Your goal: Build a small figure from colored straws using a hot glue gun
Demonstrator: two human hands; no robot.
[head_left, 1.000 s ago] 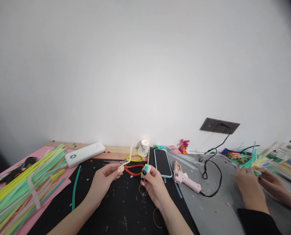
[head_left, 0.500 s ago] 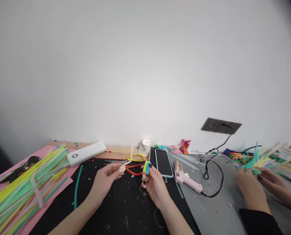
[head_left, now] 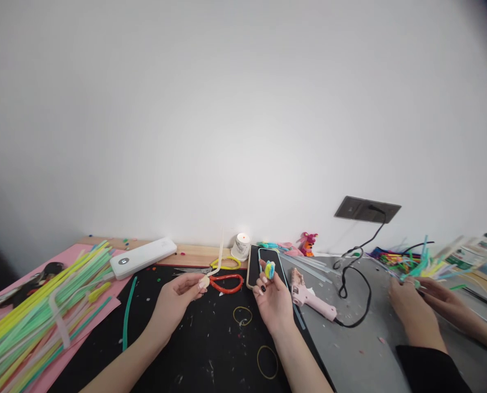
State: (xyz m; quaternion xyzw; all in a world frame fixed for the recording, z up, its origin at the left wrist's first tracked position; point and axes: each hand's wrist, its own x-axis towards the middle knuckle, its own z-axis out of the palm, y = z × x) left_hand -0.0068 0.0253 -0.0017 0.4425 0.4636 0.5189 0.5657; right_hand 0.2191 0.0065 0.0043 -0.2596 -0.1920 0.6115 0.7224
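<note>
My left hand [head_left: 180, 295] is closed in a pinch on a pale bent straw [head_left: 217, 256] that rises above the black mat [head_left: 194, 349]. My right hand [head_left: 274, 297] pinches a small rolled piece in yellow and blue [head_left: 270, 269], held over a phone with a light blue case [head_left: 276, 279]. A red loop [head_left: 227, 283] lies on the mat between my two hands.
A heap of coloured straws [head_left: 42, 311] lies on pink paper at left, near a white case [head_left: 143, 257]. A lit candle [head_left: 241, 246], a pink glue gun [head_left: 311, 300] with black cord, and rubber bands [head_left: 266, 362] are nearby. Another person's hands [head_left: 419, 305] handle straws at right.
My right hand has moved right and up with the rolled piece, from beside the red loop to over the phone. My left hand has stayed put.
</note>
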